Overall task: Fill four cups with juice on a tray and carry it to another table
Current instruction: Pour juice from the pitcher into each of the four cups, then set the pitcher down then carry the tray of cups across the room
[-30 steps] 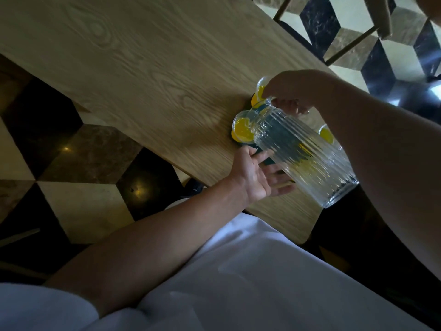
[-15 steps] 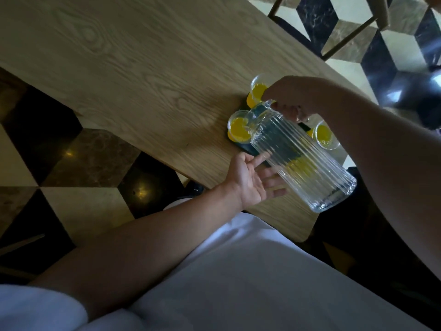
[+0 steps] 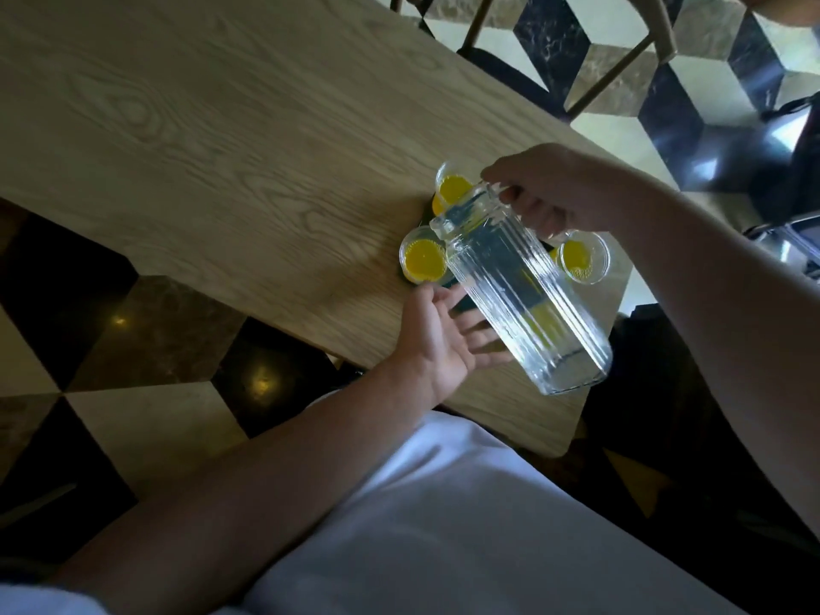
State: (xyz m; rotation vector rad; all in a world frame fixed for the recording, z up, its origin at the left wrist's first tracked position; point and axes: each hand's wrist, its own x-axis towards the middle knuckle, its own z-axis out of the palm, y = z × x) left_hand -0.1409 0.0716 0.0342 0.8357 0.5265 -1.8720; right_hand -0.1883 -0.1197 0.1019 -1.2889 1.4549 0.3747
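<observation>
The right hand (image 3: 559, 188) has its grip closed around the handle of a ribbed glass pitcher (image 3: 523, 299), which is tilted with its spout toward the far left and its base raised toward the near right; the pitcher looks almost empty. The left hand (image 3: 439, 344) is spread with loose fingers (image 3: 477, 324) and an empty grip, lying just under the pitcher's side at the near edge of a dark tray (image 3: 459, 304). The tray sits on the wooden worktop (image 3: 199, 139), near its right end. Three clear cups holding yellow juice show on the tray: a left cup (image 3: 422, 261), a far cup (image 3: 453, 188) beside the pitcher's spout, and a right cup (image 3: 583, 261) past the handle. A fourth cup is hidden behind the pitcher, if present.
</observation>
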